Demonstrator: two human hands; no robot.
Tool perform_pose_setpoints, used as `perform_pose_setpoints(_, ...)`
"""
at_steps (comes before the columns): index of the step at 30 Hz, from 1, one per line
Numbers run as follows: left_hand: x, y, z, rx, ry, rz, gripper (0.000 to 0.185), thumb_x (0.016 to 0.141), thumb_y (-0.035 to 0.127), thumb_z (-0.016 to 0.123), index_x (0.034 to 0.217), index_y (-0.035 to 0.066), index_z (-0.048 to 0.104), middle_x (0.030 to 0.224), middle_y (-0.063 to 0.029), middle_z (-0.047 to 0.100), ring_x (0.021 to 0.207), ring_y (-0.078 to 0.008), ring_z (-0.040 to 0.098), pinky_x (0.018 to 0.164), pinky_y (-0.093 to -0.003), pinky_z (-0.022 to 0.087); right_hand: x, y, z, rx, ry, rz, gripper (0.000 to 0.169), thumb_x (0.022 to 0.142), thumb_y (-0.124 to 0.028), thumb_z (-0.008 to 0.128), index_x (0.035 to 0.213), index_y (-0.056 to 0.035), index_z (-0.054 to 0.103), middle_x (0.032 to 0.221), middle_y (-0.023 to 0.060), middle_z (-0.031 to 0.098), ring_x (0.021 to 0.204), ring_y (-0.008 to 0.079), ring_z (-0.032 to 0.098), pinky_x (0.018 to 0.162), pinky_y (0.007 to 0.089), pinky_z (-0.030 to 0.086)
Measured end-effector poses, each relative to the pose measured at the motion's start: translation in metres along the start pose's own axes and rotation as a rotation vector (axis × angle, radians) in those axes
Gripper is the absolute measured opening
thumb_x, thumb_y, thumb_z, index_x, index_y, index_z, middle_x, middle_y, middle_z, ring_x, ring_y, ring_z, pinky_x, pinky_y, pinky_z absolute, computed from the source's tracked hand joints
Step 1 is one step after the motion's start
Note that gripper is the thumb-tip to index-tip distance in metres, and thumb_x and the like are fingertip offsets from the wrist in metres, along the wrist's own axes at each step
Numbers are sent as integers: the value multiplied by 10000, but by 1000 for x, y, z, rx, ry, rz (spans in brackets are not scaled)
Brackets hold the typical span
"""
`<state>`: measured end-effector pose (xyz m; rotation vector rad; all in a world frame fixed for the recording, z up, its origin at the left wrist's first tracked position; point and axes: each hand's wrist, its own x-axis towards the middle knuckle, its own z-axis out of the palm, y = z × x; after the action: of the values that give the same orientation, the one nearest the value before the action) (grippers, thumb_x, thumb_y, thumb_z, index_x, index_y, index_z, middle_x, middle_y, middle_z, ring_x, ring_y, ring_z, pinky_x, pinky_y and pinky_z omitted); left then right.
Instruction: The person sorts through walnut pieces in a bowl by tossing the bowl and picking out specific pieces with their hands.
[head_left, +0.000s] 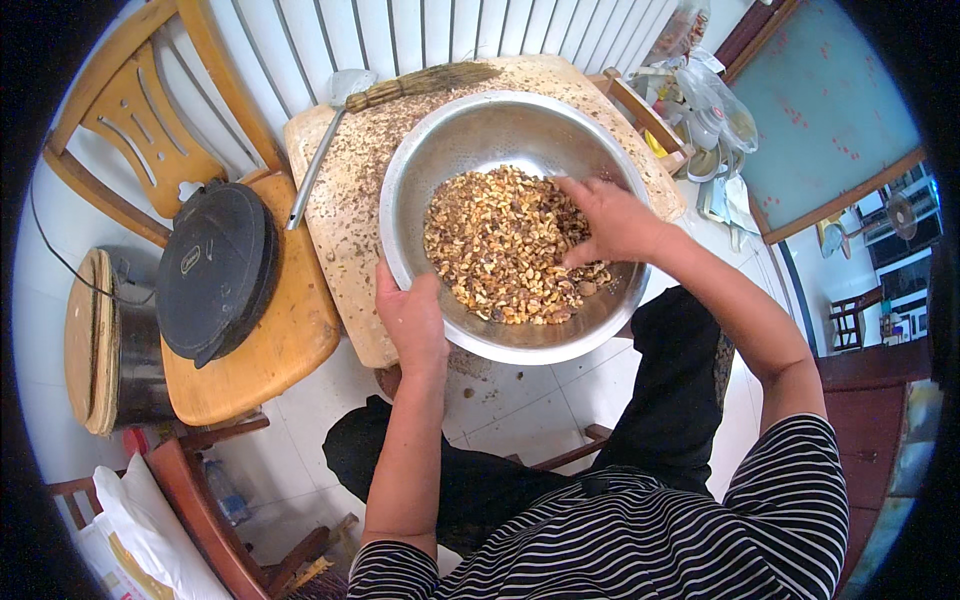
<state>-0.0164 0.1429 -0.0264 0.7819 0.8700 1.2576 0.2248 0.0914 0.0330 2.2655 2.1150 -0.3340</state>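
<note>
A wide stainless steel bowl (510, 120), perforated along its inner wall, tilts towards me over the near part of a low wooden table. Broken walnut pieces (502, 247), pale kernels mixed with darker bits, lie heaped in it. My left hand (412, 311) grips the bowl's left rim, the thumb on top and the fingers hidden beneath. Inside the bowl on the right is my right hand (611, 221), fingers spread at the edge of the heap. Its fingertips touch the pieces, and I see nothing held in it.
Brown crumbs cover the wooden table (337, 277). A straw hand broom (420, 84) and a long-handled metal spatula (319, 169) lie at its back left. Left stands a wooden chair (300, 360) bearing a black electric griddle (214, 270). A wooden crate (645, 116) stands beyond the table's right corner.
</note>
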Motion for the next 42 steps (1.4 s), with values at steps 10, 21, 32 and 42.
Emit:
perform_pose_setpoints(10,3,-10,-2,7,-30,12,438,687,-89,429,1116,-28,488,1002,-78,576,865,-145,552,784,-258,436,10,-35,54,491,-28,11,403,773,-185,610,1132,-75,464,901,149,534,781,257,559,711,367,473)
perform_pose_setpoints(21,0,-3,1,-35,5,42,429,658,-76,440,1077,-10,507,956,-78,586,832,-173,566,757,-277,446,9,-6,-1,379,-71,-43,711,787,-408,633,1291,-4,335,1256,222,430,1126,316,473,975,371,375)
perform_pose_setpoints(32,1,-4,0,25,0,19,410,670,-70,437,1069,-11,508,955,-79,582,820,-158,562,756,-273,447,-10,-46,41,165,-150,-153,409,761,-139,592,1136,-100,434,1120,214,455,935,375,543,837,425,449)
perform_pose_setpoints(42,0,0,2,40,7,39,395,648,-65,437,1032,-14,515,916,-78,578,779,-166,560,720,-279,457,20,13,-3,825,-56,176,250,830,-273,591,896,-33,596,800,79,620,765,142,608,649,296,466)
